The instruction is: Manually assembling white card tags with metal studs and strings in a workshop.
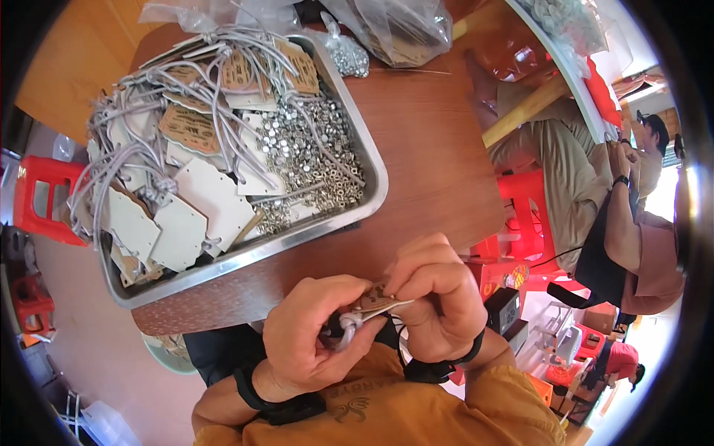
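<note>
I see both hands up in front of the orange shirt (454, 405), wrists turned in, fingertips almost meeting. Left hand (309, 327): closed to a loose curl, index over the top, thumb underneath, gripping the left end of a tag (378, 299), with its cord (349, 325) looped inside the curl. Right hand (442, 290): closed to a pinch, bent index and thumb on the tag's right end, other fingers folded; I can't tell exactly where the thumb pad lands. Tag is held between the two hands, off the table (439, 134), by its near edge as I view it. It's small, slightly tilted: brown face up with dark print, pale edge toward me, part covered by fingers. Cord is grey, thick, bunched at the tag's left end; I can't make out the knot. Beyond the hands, to the left, a metal tray (378, 182) sits on the table: white and brown tags with grey cords heaped at left, loose silvery fittings (320, 171) at right. Clear bag (401, 33) at the table's far side.
</note>
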{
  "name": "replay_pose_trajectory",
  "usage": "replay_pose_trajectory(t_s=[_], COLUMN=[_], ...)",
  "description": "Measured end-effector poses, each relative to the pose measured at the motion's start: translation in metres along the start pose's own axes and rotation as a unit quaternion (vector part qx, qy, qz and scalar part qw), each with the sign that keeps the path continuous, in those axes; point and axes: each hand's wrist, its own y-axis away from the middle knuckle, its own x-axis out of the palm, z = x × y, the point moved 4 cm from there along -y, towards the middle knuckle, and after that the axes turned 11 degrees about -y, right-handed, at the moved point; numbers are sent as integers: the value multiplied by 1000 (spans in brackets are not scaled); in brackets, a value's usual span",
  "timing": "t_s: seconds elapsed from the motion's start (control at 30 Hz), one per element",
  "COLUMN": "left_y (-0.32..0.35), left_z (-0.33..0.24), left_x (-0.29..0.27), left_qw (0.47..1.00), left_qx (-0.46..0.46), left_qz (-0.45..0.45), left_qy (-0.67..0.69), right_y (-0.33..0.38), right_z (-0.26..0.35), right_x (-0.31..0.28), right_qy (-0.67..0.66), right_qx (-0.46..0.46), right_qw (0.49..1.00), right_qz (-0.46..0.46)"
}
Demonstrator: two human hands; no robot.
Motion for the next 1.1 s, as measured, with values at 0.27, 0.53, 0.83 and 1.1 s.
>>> replay_pose_trajectory(t_s=[0.27,0.53,0.83,1.1], left_y=[-14,-3,4,6], left_z=[-9,-7,23,26], left_x=[-14,7,35,40], left_qw=[947,841,850,851], left_qx=[226,335,256,237], left_qz=[-26,-10,89,109], left_qy=[-227,-425,-452,-456], right_y=[-11,-24,-79,-113], right_z=[-3,-19,-44,-78], right_x=[-2,-37,-21,27], right_qy=[-79,104,221,252], right_qx=[-26,12,-117,-152], right_qw=[996,994,967,945], right_qz=[-32,-21,49,143])
